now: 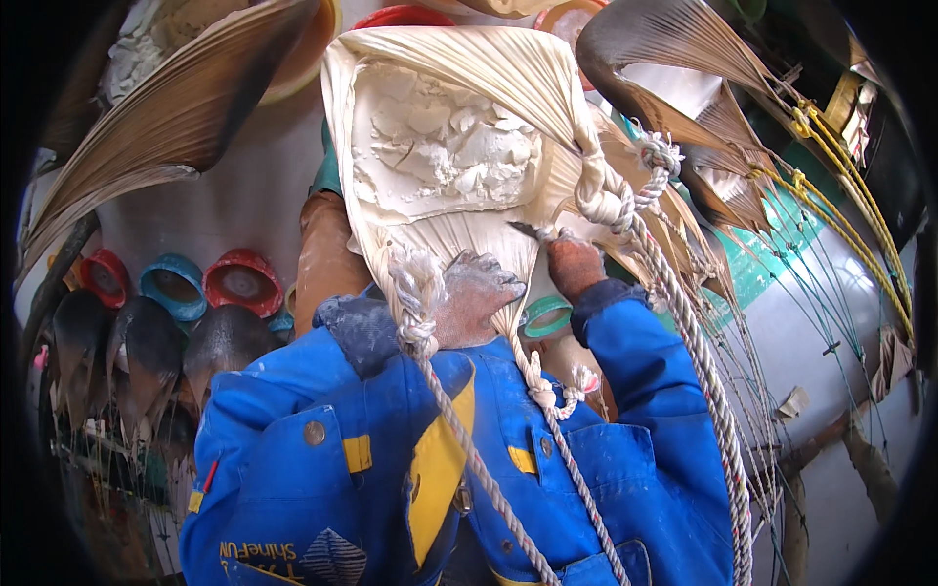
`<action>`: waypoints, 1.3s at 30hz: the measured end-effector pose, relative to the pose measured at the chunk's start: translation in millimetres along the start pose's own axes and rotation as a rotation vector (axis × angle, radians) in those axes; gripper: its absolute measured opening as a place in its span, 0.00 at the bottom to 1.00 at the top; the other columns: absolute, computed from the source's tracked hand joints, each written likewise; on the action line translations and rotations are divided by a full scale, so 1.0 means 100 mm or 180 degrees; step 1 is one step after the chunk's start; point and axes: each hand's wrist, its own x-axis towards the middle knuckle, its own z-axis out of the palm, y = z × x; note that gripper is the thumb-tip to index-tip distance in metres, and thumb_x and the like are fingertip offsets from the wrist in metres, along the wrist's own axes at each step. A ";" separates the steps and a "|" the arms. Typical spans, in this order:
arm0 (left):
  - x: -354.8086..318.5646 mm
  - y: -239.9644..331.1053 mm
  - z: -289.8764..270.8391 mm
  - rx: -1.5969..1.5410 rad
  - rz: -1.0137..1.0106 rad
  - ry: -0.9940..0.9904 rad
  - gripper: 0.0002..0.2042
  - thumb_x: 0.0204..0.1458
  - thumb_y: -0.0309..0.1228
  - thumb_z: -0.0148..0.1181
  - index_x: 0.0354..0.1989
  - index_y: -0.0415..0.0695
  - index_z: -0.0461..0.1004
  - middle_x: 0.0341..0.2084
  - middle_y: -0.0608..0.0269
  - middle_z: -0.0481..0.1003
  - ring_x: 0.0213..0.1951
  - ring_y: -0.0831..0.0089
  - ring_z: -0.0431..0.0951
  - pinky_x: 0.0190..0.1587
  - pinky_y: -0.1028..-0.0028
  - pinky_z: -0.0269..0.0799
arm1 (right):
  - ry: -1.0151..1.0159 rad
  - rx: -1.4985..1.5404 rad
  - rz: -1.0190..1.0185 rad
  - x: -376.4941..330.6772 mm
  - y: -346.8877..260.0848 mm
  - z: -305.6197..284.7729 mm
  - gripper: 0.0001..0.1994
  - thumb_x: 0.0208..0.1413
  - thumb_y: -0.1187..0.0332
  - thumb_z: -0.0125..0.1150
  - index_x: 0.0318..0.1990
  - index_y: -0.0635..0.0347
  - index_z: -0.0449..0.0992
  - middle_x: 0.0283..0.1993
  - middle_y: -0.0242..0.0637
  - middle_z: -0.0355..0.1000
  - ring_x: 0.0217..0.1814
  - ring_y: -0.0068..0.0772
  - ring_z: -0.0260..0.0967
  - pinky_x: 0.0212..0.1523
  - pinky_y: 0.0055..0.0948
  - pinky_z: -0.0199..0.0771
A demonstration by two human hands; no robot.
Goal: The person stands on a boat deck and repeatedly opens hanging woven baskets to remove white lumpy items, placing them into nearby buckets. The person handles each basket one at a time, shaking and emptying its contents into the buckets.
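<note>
While the left hand (pixel 479 293) grips the cloth sack (pixel 528 78) | right hand (pixel 575 264) pinches a fold | white paste (pixel 440 146) remains inside (much unscraped) | rope (pixel 674 303) tied

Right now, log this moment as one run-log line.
left hand: grips cream cloth bag holding white powdery cake | right hand: scrapes cloth with thin blade | white twisted ropes: tied on
</note>
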 end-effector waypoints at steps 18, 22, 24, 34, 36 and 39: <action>0.06 -0.01 0.05 0.0234 -0.0019 -0.0177 0.25 0.37 0.40 0.62 0.48 0.48 0.70 0.41 0.58 0.71 0.48 0.56 0.69 0.51 0.57 0.59 | -0.0108 0.0239 0.0174 -0.29 -0.16 -0.19 0.10 0.55 0.67 0.50 0.36 0.59 0.77 0.33 0.51 0.72 0.38 0.51 0.73 0.38 0.46 0.73; 0.07 0.00 -0.01 0.0119 -0.0011 0.0030 0.25 0.38 0.40 0.62 0.49 0.47 0.70 0.44 0.57 0.70 0.50 0.56 0.68 0.52 0.57 0.59 | 0.0253 -0.0288 0.0047 -0.08 0.14 -0.03 0.09 0.56 0.68 0.48 0.34 0.57 0.77 0.31 0.44 0.75 0.35 0.45 0.75 0.34 0.42 0.75; 0.05 0.04 -0.05 0.0013 -0.0016 0.0303 0.26 0.39 0.39 0.62 0.50 0.47 0.70 0.45 0.57 0.69 0.50 0.55 0.67 0.52 0.56 0.59 | 0.0176 -0.0753 0.0086 0.00 0.16 -0.12 0.09 0.56 0.69 0.48 0.34 0.56 0.77 0.30 0.44 0.75 0.34 0.45 0.76 0.33 0.42 0.75; -0.05 0.24 -0.10 0.0262 -0.0121 0.0237 0.23 0.43 0.31 0.57 0.52 0.48 0.70 0.42 0.58 0.70 0.47 0.56 0.69 0.48 0.55 0.62 | -0.0074 0.0905 -0.0534 -0.26 -0.12 -0.48 0.13 0.53 0.67 0.51 0.45 0.55 0.75 0.36 0.49 0.72 0.39 0.52 0.72 0.39 0.46 0.72; -0.05 0.24 -0.09 0.0218 -0.0118 0.0373 0.23 0.43 0.31 0.57 0.52 0.47 0.70 0.43 0.57 0.70 0.46 0.56 0.69 0.48 0.55 0.63 | -0.0019 0.0504 -0.0414 -0.07 -0.13 -0.29 0.12 0.52 0.67 0.51 0.43 0.54 0.76 0.35 0.47 0.73 0.39 0.51 0.73 0.39 0.46 0.72; -0.08 0.31 -0.07 0.0309 -0.0309 0.0810 0.23 0.46 0.32 0.55 0.54 0.46 0.68 0.44 0.56 0.70 0.46 0.56 0.70 0.49 0.57 0.64 | -0.0058 0.0128 0.0144 0.18 -0.03 -0.24 0.10 0.52 0.68 0.50 0.38 0.55 0.77 0.34 0.48 0.75 0.37 0.51 0.73 0.37 0.47 0.73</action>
